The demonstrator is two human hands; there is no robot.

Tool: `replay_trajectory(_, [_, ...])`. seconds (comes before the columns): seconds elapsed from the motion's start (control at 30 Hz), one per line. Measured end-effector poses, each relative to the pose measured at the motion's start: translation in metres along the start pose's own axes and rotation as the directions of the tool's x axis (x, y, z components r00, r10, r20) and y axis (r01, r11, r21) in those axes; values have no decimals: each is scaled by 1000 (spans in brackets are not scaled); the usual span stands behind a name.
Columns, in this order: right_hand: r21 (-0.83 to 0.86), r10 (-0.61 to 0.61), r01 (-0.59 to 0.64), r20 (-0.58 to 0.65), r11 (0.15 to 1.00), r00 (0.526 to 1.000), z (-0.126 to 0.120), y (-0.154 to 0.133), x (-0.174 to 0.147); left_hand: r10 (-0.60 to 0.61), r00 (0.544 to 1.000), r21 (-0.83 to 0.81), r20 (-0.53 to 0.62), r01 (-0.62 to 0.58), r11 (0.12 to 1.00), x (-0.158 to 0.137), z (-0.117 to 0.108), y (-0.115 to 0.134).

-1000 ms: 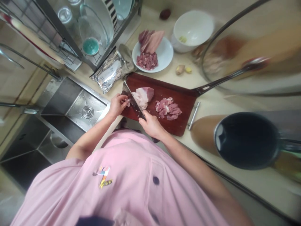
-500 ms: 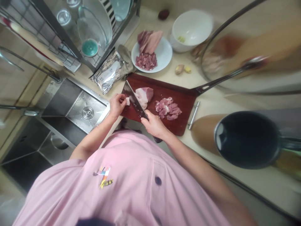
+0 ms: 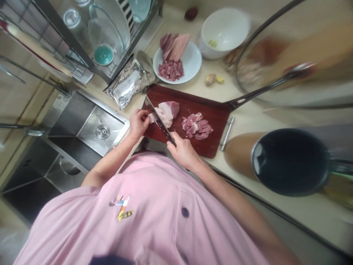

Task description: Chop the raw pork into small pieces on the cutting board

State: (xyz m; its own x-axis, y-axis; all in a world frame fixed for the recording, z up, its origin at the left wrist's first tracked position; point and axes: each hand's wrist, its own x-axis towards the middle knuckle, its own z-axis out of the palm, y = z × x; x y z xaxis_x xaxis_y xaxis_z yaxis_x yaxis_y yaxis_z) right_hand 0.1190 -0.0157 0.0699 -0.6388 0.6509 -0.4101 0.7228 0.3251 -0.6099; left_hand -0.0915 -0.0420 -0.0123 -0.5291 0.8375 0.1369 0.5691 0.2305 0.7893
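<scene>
My right hand [image 3: 183, 148] is wrapped round the handle of a kitchen knife [image 3: 159, 120], whose blade slants up and left over the left part of a red-brown cutting board [image 3: 187, 99]. Left of the blade, my left hand [image 3: 139, 123] pinches the edge of a pale piece of meat [image 3: 151, 117]. A larger chunk of fatty pork [image 3: 171, 109] lies just right of the blade; where it meets the pinched piece is hidden by the knife. Farther right on the board sits a pile of cut meat pieces [image 3: 197, 126].
Behind the board stand a white plate [image 3: 192, 68] with meat and a white bowl [image 3: 234, 27]. Ginger [image 3: 210, 80] lies nearby. A silver packet [image 3: 125, 86] is by the dish rack [image 3: 88, 60]. The sink [image 3: 110, 129] is left; a dark pan [image 3: 291, 162] stands right.
The knife blade has turned to stand more upright and thinner in view, and shows more of the pork beside it. My left hand keeps its pinch in nearly the same place.
</scene>
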Motion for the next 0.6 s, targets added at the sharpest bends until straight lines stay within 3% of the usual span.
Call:
replay_trajectory(0.17, [-127, -7, 12, 41, 992, 999, 0, 6, -8, -3, 999, 32, -33, 4, 999, -9, 5, 2])
replay_trajectory(0.33, [-148, 2, 11, 87, 989, 996, -7, 10, -17, -2, 998, 70, -62, 6, 998, -11, 12, -3])
replay_trajectory(0.6, [-161, 19, -7, 69, 987, 997, 4, -9, 22, -1, 999, 77, -33, 3, 997, -5, 12, -5])
